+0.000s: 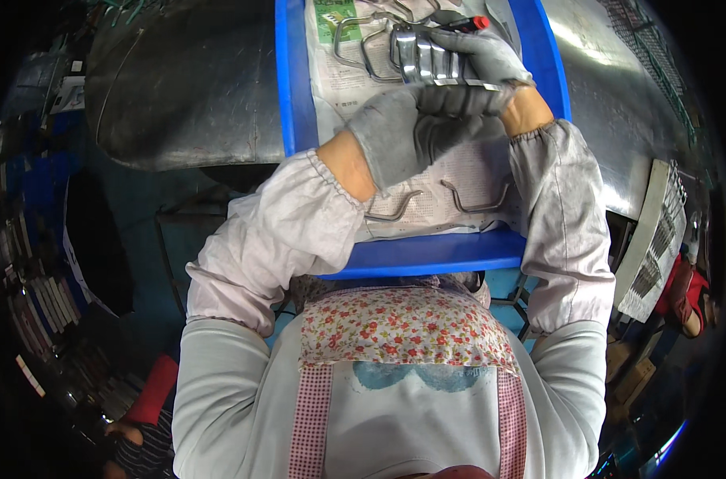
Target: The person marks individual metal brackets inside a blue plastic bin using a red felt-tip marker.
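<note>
Right hand (494,60) grasping glossy curved rods (421,57); left hand (399,132) blurred, grip unclear. Newsprint (435,219) in blue tray (435,254); metal table (195,96); teal floor (139,239).

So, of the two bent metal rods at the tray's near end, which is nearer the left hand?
The left rod, just below the left hand in the picture; the right rod lies farther over, beside the right sleeve.
</note>
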Action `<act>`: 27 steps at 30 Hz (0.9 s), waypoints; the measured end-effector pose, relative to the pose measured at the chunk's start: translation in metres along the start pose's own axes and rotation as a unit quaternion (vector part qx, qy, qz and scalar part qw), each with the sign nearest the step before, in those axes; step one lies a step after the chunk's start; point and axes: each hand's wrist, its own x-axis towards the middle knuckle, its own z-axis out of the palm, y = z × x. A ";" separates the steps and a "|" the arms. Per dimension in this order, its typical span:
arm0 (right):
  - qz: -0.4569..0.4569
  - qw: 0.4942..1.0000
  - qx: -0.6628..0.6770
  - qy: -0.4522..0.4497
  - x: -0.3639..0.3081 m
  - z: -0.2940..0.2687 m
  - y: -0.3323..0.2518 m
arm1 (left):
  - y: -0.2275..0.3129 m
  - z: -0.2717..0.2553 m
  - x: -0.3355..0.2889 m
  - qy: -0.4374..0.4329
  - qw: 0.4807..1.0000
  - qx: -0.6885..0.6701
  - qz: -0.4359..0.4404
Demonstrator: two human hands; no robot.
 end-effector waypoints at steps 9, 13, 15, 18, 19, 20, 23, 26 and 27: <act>0.039 0.997 0.049 -0.051 -0.007 0.019 0.001 | -0.009 -0.026 -0.001 -0.018 0.991 -0.133 -0.029; 0.096 0.968 0.148 -0.177 0.017 -0.012 0.011 | -0.009 -0.026 0.000 0.036 0.986 -0.155 -0.050; 0.067 0.989 0.063 -0.112 0.013 0.001 0.013 | -0.008 -0.022 0.000 0.052 0.985 -0.161 -0.032; 0.028 0.999 -0.009 -0.036 0.007 0.013 0.015 | -0.008 -0.028 0.002 0.089 0.983 -0.162 -0.018; 0.028 0.999 -0.010 -0.038 0.006 0.014 0.016 | -0.008 -0.031 0.003 0.112 0.981 -0.159 -0.017; 0.038 0.999 -0.009 -0.026 0.005 0.016 0.017 | -0.008 -0.034 0.004 0.112 0.981 -0.159 -0.014; 0.056 0.998 -0.002 0.005 -0.002 0.027 0.017 | -0.010 -0.031 0.006 0.097 0.989 -0.106 -0.038; 0.017 0.999 -0.026 0.015 0.001 0.024 0.021 | -0.012 -0.030 0.008 0.187 0.980 -0.061 -0.008; 0.016 0.999 -0.026 0.013 0.001 0.025 0.021 | -0.012 -0.031 0.008 0.187 0.980 -0.060 -0.006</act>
